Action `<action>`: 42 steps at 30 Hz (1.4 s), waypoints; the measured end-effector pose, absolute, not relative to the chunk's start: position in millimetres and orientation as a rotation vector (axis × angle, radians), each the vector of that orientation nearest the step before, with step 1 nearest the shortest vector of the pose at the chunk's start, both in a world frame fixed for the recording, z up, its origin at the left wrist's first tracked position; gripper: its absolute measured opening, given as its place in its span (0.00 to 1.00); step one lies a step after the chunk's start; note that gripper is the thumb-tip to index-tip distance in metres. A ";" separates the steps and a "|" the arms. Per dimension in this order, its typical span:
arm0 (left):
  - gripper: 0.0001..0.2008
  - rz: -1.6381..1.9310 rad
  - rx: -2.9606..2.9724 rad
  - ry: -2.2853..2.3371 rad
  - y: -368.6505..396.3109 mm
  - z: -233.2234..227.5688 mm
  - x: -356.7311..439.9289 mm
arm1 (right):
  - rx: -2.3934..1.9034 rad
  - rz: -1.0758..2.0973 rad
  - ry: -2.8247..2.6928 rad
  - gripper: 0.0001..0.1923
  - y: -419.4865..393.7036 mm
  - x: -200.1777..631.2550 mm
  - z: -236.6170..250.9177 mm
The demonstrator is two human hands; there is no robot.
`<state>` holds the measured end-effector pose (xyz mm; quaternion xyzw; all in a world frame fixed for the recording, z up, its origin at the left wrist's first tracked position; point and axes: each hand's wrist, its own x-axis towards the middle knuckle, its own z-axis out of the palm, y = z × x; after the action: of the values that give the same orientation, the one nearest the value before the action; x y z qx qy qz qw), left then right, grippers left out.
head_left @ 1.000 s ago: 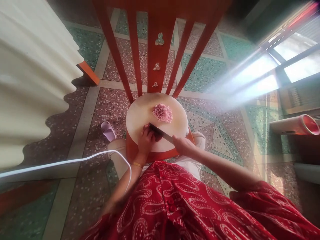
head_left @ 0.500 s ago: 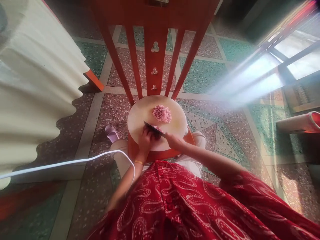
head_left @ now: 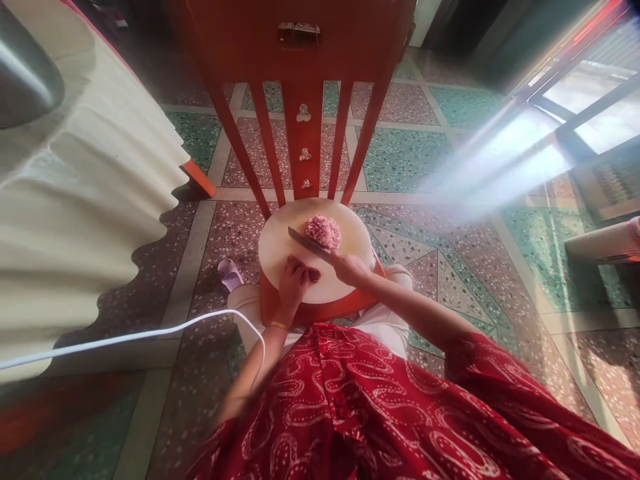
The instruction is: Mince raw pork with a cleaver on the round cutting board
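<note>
A round pale cutting board [head_left: 280, 250] lies on the seat of an orange-red wooden chair [head_left: 305, 100]. A heap of chopped pink onion [head_left: 323, 231] sits at its far side. My right hand [head_left: 350, 268] grips a knife [head_left: 307, 242], whose dark blade points left and touches the near edge of the heap. My left hand [head_left: 294, 282] rests on the board's near side, fingers curled over a small dark red onion piece [head_left: 314, 273]. A gold bangle [head_left: 277, 325] circles my left wrist.
A cream pleated cloth [head_left: 85, 193] hangs over a table at left. A white cable [head_left: 150, 331] crosses the terrazzo floor. A lilac slipper [head_left: 229, 274] lies beside the chair. Bright windows and a rolled mat [head_left: 605, 241] stand at right. My red patterned dress fills the foreground.
The knife has left the piece under my left hand and moved away from me to the pink heap. My left hand stays on the board. The view has tilted upward.
</note>
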<state>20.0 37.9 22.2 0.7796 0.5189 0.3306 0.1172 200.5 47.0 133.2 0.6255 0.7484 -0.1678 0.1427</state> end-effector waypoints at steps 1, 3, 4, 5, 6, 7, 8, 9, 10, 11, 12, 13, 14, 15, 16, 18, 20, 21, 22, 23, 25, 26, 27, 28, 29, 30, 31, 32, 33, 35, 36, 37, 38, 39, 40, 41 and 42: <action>0.06 1.009 2.242 1.530 36.6 22.6 19.4 | 1.776 -0.507 2.166 0.19 38.5 200.1 135.6; 0.07 1.069 2.148 1.588 34.0 21.6 17.9 | 1.735 -0.553 2.145 0.16 19.9 199.5 138.6; 0.07 1.089 2.101 1.616 32.8 20.6 17.1 | 1.724 -0.564 2.119 0.15 11.2 199.3 138.9; 0.07 1.100 2.063 1.632 31.8 19.6 16.5 | 1.714 -0.566 2.096 0.14 3.7 199.2 138.5; 0.07 1.101 2.039 1.632 31.3 18.8 15.9 | 1.700 -0.566 2.077 0.13 -2.2 199.2 137.4; 0.06 1.097 2.025 1.624 31.2 18.1 15.5 | 1.683 -0.568 2.060 0.13 -6.2 199.2 135.8; 0.05 1.090 2.020 1.618 31.5 17.7 15.0 | 1.667 -0.572 2.047 0.12 -8.3 198.8 133.7; 0.04 1.078 2.021 1.614 32.2 17.3 14.5 | 1.653 -0.576 2.040 0.12 -8.2 197.9 131.5; 0.03 1.057 2.030 1.612 33.2 17.0 13.9 | 1.642 -0.584 2.036 0.12 -6.0 195.8 129.2; 0.03 1.035 2.039 1.616 34.4 16.6 13.3 | 1.636 -0.591 2.035 0.12 -1.6 192.2 126.8; 0.02 1.015 2.047 1.622 35.6 16.0 12.5 | 1.632 -0.600 2.036 0.13 4.9 186.6 124.5; 0.02 0.996 2.058 1.626 36.9 15.2 11.8 | 1.632 -0.610 2.046 0.14 13.3 179.0 122.1; 0.02 0.976 2.074 1.625 38.0 14.3 11.3 | 1.630 -0.627 2.066 0.15 23.2 169.6 119.7; 0.03 0.957 2.093 1.623 39.1 13.3 10.9 | 1.629 -0.643 2.095 0.17 34.1 158.7 117.4; 0.04 0.937 2.117 1.618 40.0 12.4 10.8 | 1.625 -0.665 2.140 0.18 45.1 147.6 115.6; 0.07 0.891 2.170 1.597 41.0 11.4 11.2 | 1.608 -0.667 2.258 0.21 64.0 129.2 114.2; 0.09 0.863 2.201 1.593 41.0 11.6 12.1 | 1.575 -0.674 2.312 0.22 72.3 124.1 117.0; 0.10 0.857 2.205 1.590 40.7 11.9 12.5 | 1.565 -0.680 2.302 0.22 70.8 128.3 119.6; 0.09 0.854 2.204 1.584 40.2 12.2 12.9 | 1.557 -0.687 2.266 0.21 65.7 137.0 122.6; 0.09 0.855 2.193 1.582 39.6 12.3 13.3 | 1.554 -0.693 2.220 0.19 57.3 149.1 125.5; 0.08 0.869 2.163 1.584 38.4 11.6 13.7 | 1.566 -0.634 2.091 0.16 35.5 177.8 129.7; 0.08 0.880 2.151 1.588 37.9 10.7 13.9 | 1.570 -0.595 2.050 0.15 25.1 190.6 130.6; 0.07 0.892 2.142 1.591 37.6 9.7 14.0 | 1.561 -0.575 2.001 0.14 17.0 200.1 130.4; 0.07 0.903 2.139 1.591 37.5 8.7 14.1 | 1.559 -0.561 1.968 0.14 12.4 204.8 129.1; 0.07 0.906 2.142 1.583 37.7 7.9 14.2 | 1.560 -0.556 1.955 0.13 12.1 204.2 126.8; 0.07 0.901 2.152 1.570 38.2 7.4 14.3 | 1.565 -0.564 1.965 0.14 16.3 198.4 123.7; 0.06 0.886 2.164 1.558 39.0 7.3 14.5 | 1.574 -0.578 1.995 0.14 24.4 188.1 120.4; 0.06 0.866 2.177 1.549 39.9 7.8 14.7 | 1.578 -0.604 2.060 0.16 35.4 174.8 117.4; 0.07 0.848 2.192 1.541 40.9 8.6 14.9 | 1.576 -0.640 2.130 0.17 47.7 160.2 115.3; 0.09 0.826 2.222 1.527 42.5 11.2 15.1 | 1.550 -0.686 2.228 0.20 69.2 134.7 115.2; 0.10 0.824 2.234 1.523 42.8 12.7 15.0 | 1.544 -0.688 2.257 0.21 75.4 127.1 117.0; 0.11 0.827 2.242 1.521 42.8 14.1 14.7 | 1.539 -0.684 2.280 0.22 77.4 124.3 119.3; 0.10 0.834 2.246 1.522 42.4 15.4 14.4 | 1.539 -0.676 2.294 0.23 75.3 126.7 121.6; 0.09 0.844 2.245 1.526 41.6 16.5 13.9 | 1.544 -0.665 2.295 0.24 69.6 134.0 123.5; 0.07 0.857 2.239 1.532 40.6 17.2 13.6 | 1.545 -0.654 2.287 0.24 61.4 145.2 124.7; 0.06 0.874 2.232 1.540 39.5 17.8 13.2 | 1.550 -0.643 2.260 0.24 51.8 159.3 125.4; 0.05 0.891 2.224 1.548 38.5 18.2 13.0 | 1.555 -0.622 2.213 0.23 42.0 174.7 125.6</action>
<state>13.0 38.5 18.2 0.7716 0.5370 0.3091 0.1441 174.7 42.0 125.6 0.5509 0.7840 -0.2204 0.1822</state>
